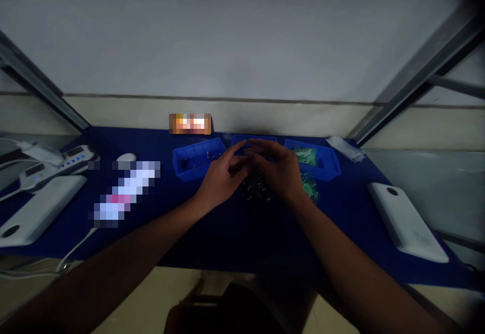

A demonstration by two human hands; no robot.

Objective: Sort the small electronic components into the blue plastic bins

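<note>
- Centrally, the left hand [223,178] and the right hand [283,168] meet above the blue table [212,238], fingers bent, fingertips close together. Whether either grips anything cannot be told; the space between the fingertips is obscured.
- Beneath and between them lies a loose pile of small metal parts [258,190], spread on the table surface.
- Beside the pile, partly behind the right hand, is a green bagged item [311,188]; similar green material [306,155] lies in the right blue bin [326,172].
- A few small pieces [208,156] rest in the left blue bin [185,173]. The middle blue bin [265,138] is largely hidden by the hands, its contents unreadable.
- Progress, as judged: handling appears under way, with a few pieces binned and many still loose; the final count is indeterminable.
</note>
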